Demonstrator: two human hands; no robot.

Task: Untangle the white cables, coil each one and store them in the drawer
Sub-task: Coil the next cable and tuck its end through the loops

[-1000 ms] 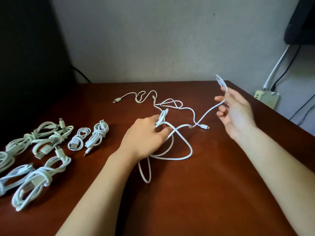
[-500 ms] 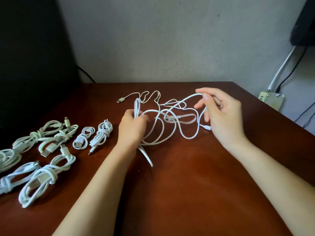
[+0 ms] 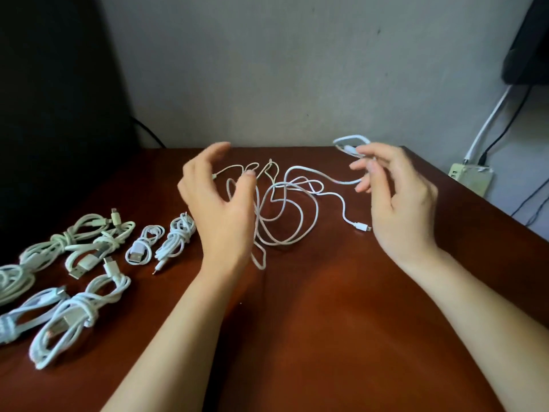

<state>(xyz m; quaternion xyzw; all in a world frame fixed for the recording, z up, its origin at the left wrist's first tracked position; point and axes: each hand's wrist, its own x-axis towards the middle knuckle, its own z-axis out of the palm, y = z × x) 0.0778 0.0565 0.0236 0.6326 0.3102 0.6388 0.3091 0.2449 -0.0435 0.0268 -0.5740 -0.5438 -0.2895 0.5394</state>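
Note:
A tangle of white cables [image 3: 285, 212] lies loose on the brown table [image 3: 326, 337], between my two hands. My right hand [image 3: 398, 200] is raised at the tangle's right and pinches one white cable near its end, so a small loop [image 3: 350, 142] stands above the fingers. A free plug [image 3: 364, 226] of the tangle lies on the table just left of that hand. My left hand [image 3: 219, 203] hovers over the left side of the tangle with spread, curved fingers and holds nothing.
Several coiled white cables [image 3: 80, 278] lie in rows on the left part of the table. A grey wall stands behind the table's far edge. At the right, beyond the table edge, a power strip [image 3: 472, 179] hangs with dark and white cords.
My left hand has let go of the bundle and opened above it. My right hand has pulled its cable end up and to the right, and the loops have spread out on the table.

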